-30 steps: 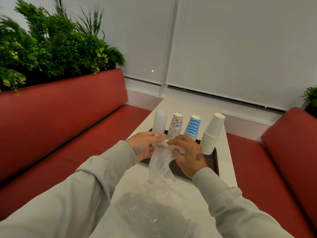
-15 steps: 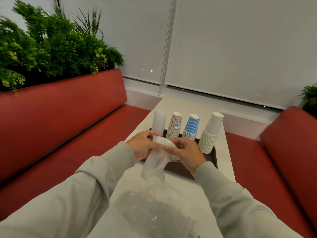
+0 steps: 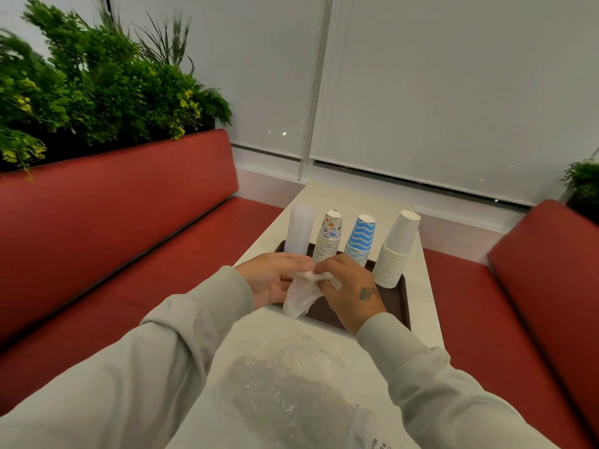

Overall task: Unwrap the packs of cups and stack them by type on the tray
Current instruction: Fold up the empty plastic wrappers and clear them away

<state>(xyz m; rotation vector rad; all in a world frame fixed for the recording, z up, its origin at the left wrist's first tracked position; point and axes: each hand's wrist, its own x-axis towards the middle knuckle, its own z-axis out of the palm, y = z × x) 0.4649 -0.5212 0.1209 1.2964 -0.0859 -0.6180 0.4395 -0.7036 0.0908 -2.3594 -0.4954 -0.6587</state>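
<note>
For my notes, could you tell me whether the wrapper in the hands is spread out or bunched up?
Bunched up: the wrapper is crumpled between the left hand and right hand.

text: small print, illegible | on: clear plastic wrap (image 3: 372,443)

Crinkly clear plastic wrap (image 3: 301,294); matt paper cups (image 3: 397,251); smooth dark plastic tray (image 3: 393,303).

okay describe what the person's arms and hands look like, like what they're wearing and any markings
Both arms are covered to the wrist by long, loose sleeves in a pale grey-green fabric, ending in plain cuffs. The left hand is bare, with no ring or watch showing. The right hand is bare too, and has a small dark tattoo on its back near the wrist.
</note>
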